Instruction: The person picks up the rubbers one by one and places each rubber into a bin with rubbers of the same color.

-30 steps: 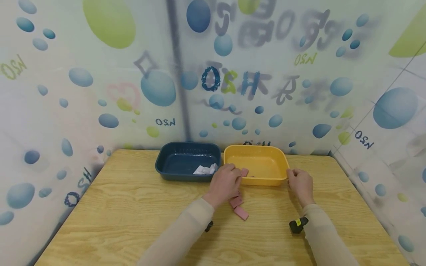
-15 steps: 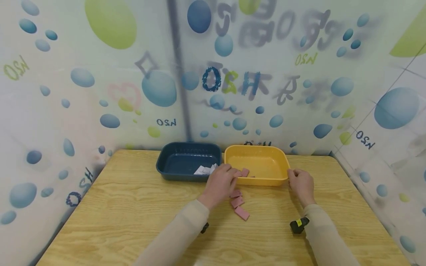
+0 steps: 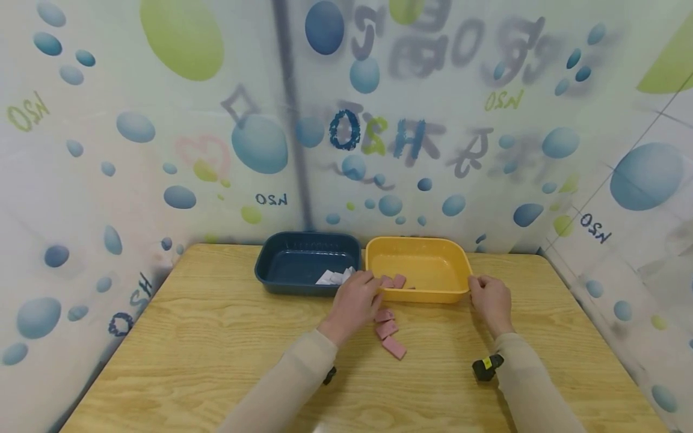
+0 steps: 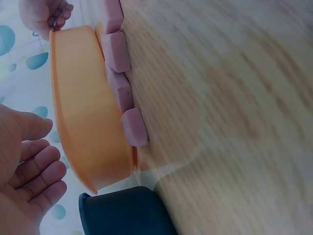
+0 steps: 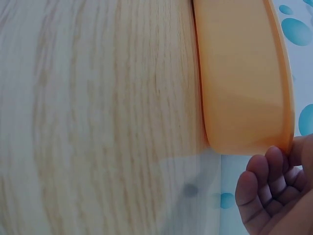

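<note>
A yellow plastic basin point(image 3: 428, 296) sits at the back of the table, with a few pink blocks point(image 3: 399, 281) inside near its front left corner. My right hand point(image 3: 491, 304) pinches the basin's right rim between thumb and fingers, also seen in the right wrist view, where the hand point(image 5: 279, 188) is at the basin's corner. Over the basin's left front rim is my left hand point(image 3: 353, 305); the left wrist view shows its fingers point(image 4: 41, 171) loosely bent and holding nothing. In front of the basin, several more pink blocks point(image 3: 394, 347) lie in a row on the wood.
Left of the yellow basin stands a dark blue basin point(image 3: 295, 288) with several white pieces point(image 3: 332, 277) in its front right corner. The wooden table point(image 3: 216, 349) backs onto a patterned curtain point(image 3: 216, 198). Black devices point(image 3: 484, 368) are strapped at the wrists.
My left hand has let go of a pink block, which now lies in the yellow basin, and has drawn back slightly left. The right hand stays on the rim.
</note>
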### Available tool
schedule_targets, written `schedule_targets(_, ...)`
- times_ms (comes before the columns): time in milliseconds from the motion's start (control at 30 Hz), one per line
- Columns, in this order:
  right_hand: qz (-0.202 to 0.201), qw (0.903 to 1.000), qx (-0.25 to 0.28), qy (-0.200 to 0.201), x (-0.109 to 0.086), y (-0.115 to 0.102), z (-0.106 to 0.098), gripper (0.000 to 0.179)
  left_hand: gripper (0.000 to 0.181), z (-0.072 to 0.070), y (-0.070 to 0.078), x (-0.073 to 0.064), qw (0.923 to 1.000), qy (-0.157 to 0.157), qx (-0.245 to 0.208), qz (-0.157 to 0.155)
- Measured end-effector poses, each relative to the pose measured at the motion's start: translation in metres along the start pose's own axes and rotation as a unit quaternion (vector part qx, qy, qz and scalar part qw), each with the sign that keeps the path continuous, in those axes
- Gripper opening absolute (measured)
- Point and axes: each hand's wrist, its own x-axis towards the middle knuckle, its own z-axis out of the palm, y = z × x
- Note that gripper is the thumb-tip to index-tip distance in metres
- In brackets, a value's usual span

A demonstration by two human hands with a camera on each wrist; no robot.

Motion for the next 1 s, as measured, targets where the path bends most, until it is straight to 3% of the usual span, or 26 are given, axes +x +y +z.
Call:
schedule_targets(633, -0.007, 0.9999, 0.002, 0.008, 0.000, 0.000, -0.001, 0.040, 0.012, 0.004, -0.002, -0.013, 0.9999, 0.001, 0.003, -0.010)
schedule_targets(800, -0.007, 0.9999, 0.004, 0.010, 0.000, 0.000, 0.000, 0.040, 0.009, 0.004, -0.004, -0.016, 0.9997, -0.012, 0.012, -0.019)
schedule_targets(1000, -0.008, 0.9999, 0.005, 0.012, 0.000, 0.002, 0.000, 0.040, 0.016, 0.006, -0.005, -0.018, 0.9993, -0.017, 0.021, -0.025)
